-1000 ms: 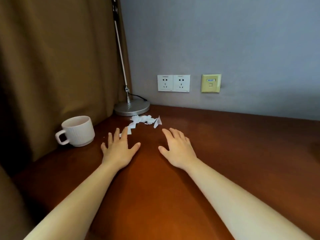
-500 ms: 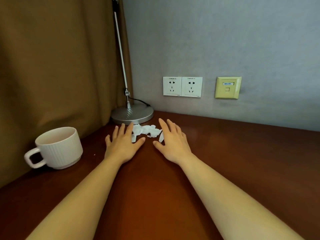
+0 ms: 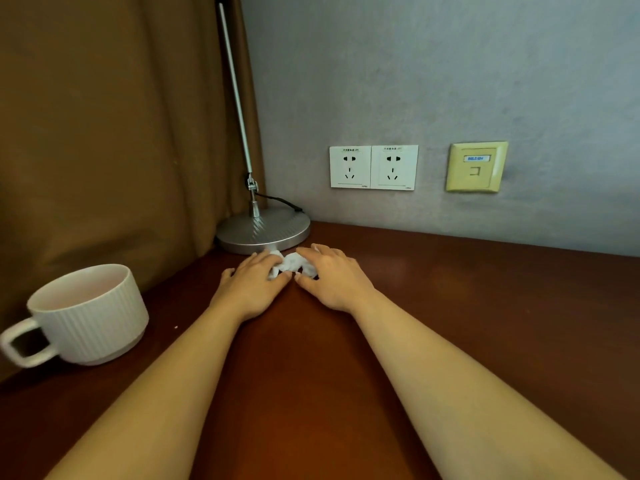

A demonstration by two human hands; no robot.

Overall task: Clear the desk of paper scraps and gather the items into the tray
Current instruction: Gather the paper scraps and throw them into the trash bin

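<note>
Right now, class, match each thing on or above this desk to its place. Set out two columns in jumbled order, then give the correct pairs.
Things:
1. mug
2. paper scraps
3. lamp base
4. yellow wall plate

Places:
A. back left corner of the desk, by the curtain
B. between the left hand and right hand
C. on the wall, right of the white sockets
D. near left part of the desk

Pairs: 1-D, 2-B, 3-A, 4-C

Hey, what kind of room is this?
Likely a hotel room or study corner: a wooden desk with a metal desk lamp, twin wall sockets beside a network port, and a brown curtain.
</note>
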